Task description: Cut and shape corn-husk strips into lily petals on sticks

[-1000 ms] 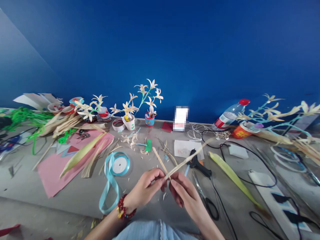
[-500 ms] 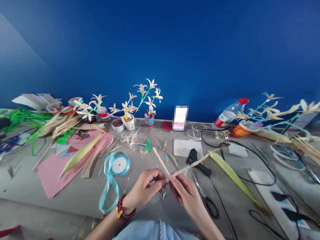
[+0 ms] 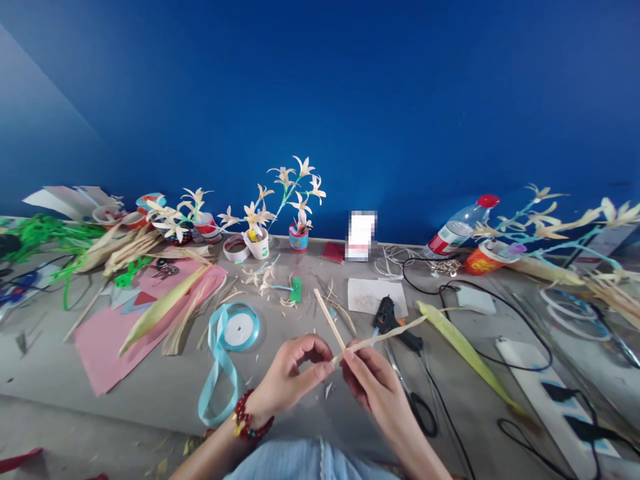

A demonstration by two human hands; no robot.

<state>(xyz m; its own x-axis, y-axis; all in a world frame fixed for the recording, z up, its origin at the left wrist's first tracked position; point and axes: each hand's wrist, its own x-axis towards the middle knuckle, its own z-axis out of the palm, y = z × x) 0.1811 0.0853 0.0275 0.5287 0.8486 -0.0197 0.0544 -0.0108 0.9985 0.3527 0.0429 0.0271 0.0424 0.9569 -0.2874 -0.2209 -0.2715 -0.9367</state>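
My left hand [image 3: 301, 364], with a red bead bracelet [image 3: 246, 415] at the wrist, pinches the near end of a pale corn husk strip [image 3: 390, 335]. The strip runs across to my right hand [image 3: 373, 379] and stretches beyond it to the upper right. Between right thumb and fingers I also hold a thin, pale stick-like folded piece [image 3: 329, 319], pointing up and left; whether it is part of the strip I cannot tell. Scissors [image 3: 423, 413] and a black glue gun [image 3: 395, 325] lie just right of my right hand. A blue ribbon roll [image 3: 240, 331] rests left of my left hand.
Pink paper [image 3: 107, 347] with husks on it lies at left. Pale husk flowers stand in a white cup [image 3: 259, 248] and other cups along the wall. On the right are a green husk [image 3: 467, 353], a power strip [image 3: 540, 400], cables and a plastic bottle [image 3: 453, 230].
The stick-like piece has swung a little to the right and more upright. The far end of the strip has shifted slightly lower. Both hands stay nearly in place.
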